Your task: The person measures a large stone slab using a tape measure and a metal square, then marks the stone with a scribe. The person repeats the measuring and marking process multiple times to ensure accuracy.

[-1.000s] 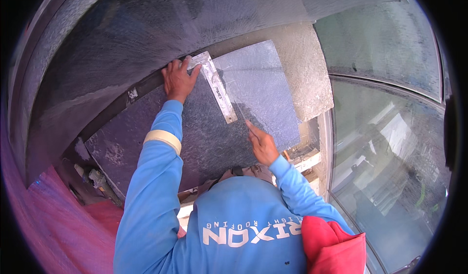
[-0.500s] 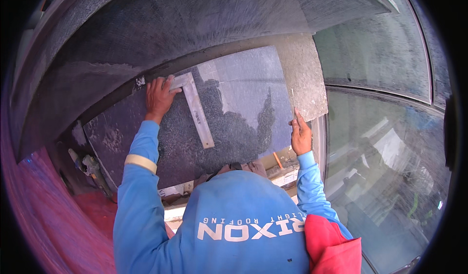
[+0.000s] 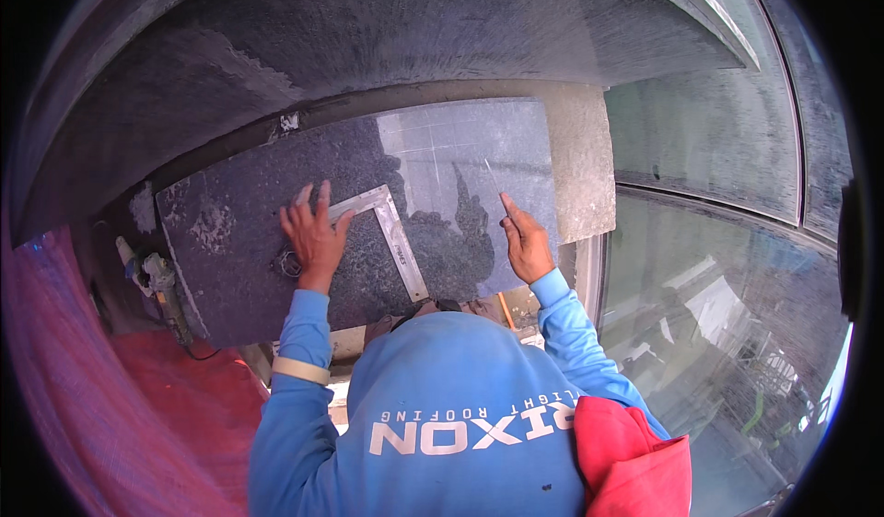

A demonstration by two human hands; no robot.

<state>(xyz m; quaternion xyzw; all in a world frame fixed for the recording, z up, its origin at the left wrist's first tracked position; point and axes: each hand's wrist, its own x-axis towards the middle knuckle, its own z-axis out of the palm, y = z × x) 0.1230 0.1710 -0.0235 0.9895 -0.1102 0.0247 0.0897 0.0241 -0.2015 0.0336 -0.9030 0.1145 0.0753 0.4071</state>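
Left hand [image 3: 313, 236]: fingers spread flat, pressing short arm of metal square [image 3: 391, 232] against dark stone slab [image 3: 239, 259]; nothing gripped.
Right hand [image 3: 527, 245]: fingers closed around thin scribe [image 3: 494, 178], tip on slab's lighter part, right of square's long arm.
Slab: lies flat under concrete ledge [image 3: 580, 162].
Progress, judged: faint scratched lines already on slab; marking underway, no cut visible.

Metal L-shaped square [image 3: 391, 232] flat on dark speckled stone slab [image 3: 239, 241]; slab's right half pale, scratched
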